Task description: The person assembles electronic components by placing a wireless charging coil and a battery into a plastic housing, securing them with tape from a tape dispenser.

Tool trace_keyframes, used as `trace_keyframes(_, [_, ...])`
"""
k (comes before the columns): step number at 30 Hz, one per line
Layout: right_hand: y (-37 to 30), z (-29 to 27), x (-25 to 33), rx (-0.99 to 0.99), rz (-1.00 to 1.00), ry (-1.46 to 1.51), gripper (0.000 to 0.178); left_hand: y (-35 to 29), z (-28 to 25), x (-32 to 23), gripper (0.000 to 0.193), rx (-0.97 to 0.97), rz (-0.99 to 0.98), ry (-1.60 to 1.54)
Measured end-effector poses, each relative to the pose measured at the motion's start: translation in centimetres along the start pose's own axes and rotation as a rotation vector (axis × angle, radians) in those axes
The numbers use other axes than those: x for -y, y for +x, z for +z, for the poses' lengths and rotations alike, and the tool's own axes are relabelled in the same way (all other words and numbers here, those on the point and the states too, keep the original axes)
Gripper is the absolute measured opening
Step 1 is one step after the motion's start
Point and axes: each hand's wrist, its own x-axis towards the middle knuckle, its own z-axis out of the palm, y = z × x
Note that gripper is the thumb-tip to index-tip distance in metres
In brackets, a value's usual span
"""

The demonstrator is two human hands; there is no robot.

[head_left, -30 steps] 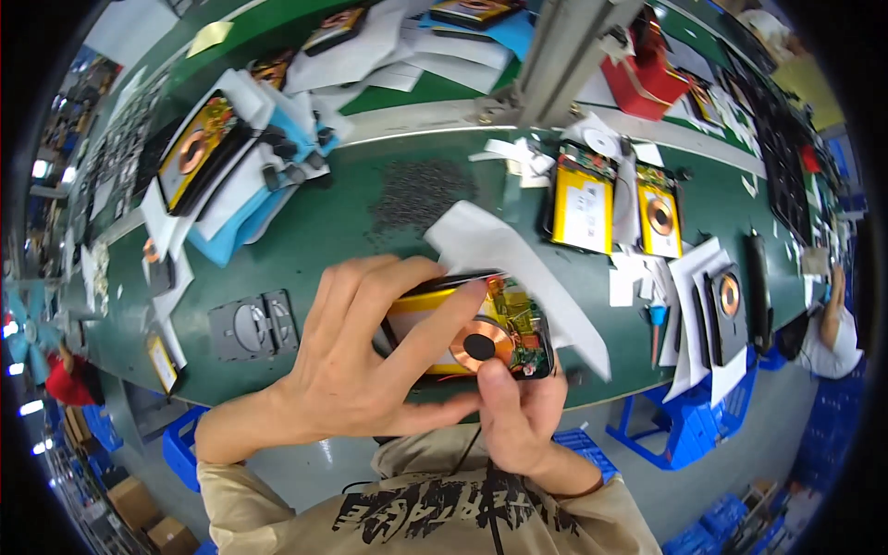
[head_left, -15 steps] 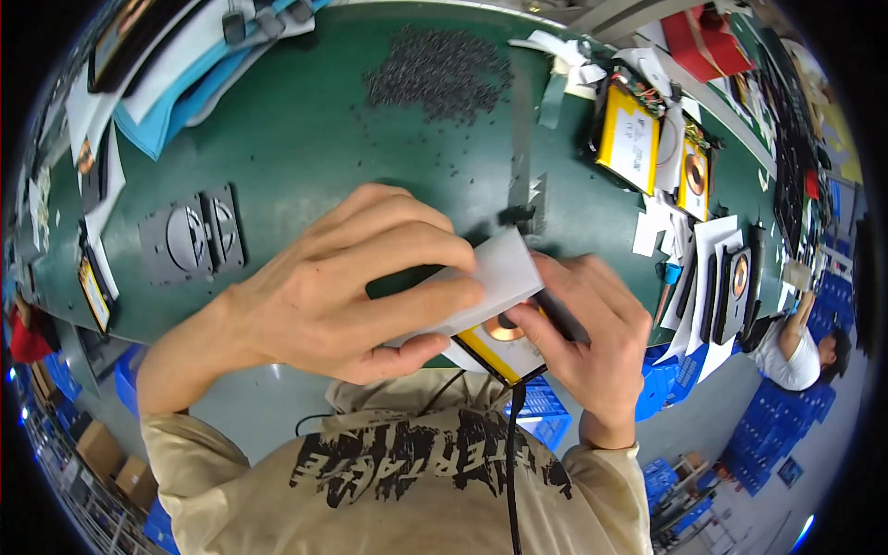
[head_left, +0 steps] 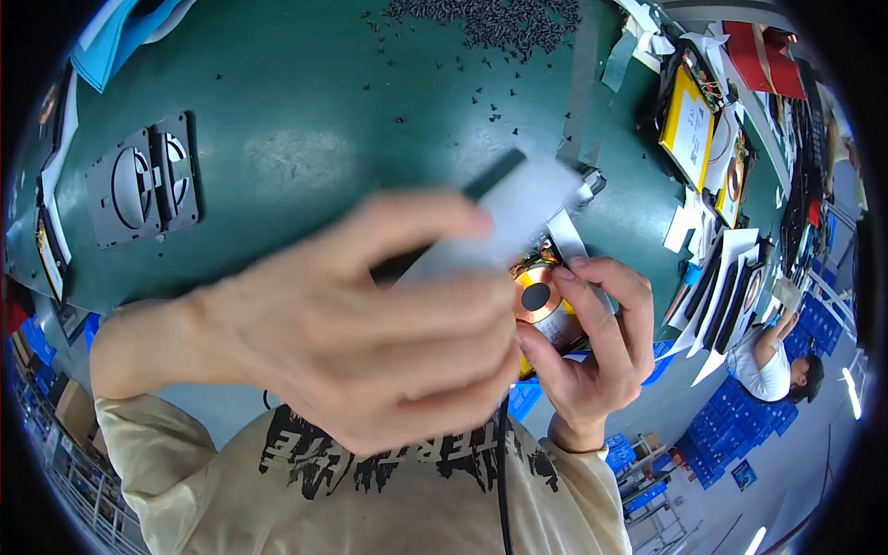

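My left hand (head_left: 370, 324), smeared by motion, grips a pale translucent flat panel (head_left: 532, 205) between thumb and fingers, holding it tilted above the bench. Beside it, my right hand (head_left: 601, 338) pinches an electronic assembly with a copper coil (head_left: 536, 294); the coil has a dark round centre, with yellow edging and small circuit parts around it. My left fingers hide part of this assembly. A pale strip (head_left: 566, 233) stands by its far end. Behind the panel lies a small dark and shiny object (head_left: 589, 185), too unclear to name.
Many small black screws (head_left: 490, 23) lie heaped on the green bench (head_left: 287, 102). Two grey plastic frames (head_left: 145, 182) rest at left. Yellow-edged battery packs (head_left: 689, 125) and stacked panels (head_left: 731, 291) crowd the right side. A person (head_left: 777, 361) sits beyond, near blue crates.
The pale panel has lifted away from the assembly, leaving more of the copper coil showing. My left hand has moved, and the whole view has shifted.
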Motion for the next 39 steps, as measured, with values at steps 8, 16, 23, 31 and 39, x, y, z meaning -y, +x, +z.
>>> trace_keyframes(8, [0.4, -0.2, 0.3, -0.040, -0.077, -0.056, 0.040, 0.7, -0.6, 2.6, 0.035, 0.082, -0.244, -0.281])
trace_keyframes(16, [0.3, 0.4, -0.4, -0.072, -0.199, -0.105, 0.031, 0.7, -0.5, 2.7, 0.034, 0.132, -0.292, -0.390])
trace_keyframes(23, [0.3, 0.4, -0.9, -0.094, -0.269, -0.116, 0.032, 1.2, -0.5, 2.0, 0.030, 0.090, -0.413, -0.451])
trace_keyframes(31, [0.1, 0.5, -0.8, -0.078, -0.262, -0.117, 0.034, 1.4, -0.3, 2.0, 0.017, 0.092, -0.570, -0.614])
trace_keyframes(39, [0.2, 0.7, -0.9, -0.088, -0.242, -0.064, 0.034, 1.5, -0.9, 2.0, 0.016, 0.111, -0.567, -0.591])
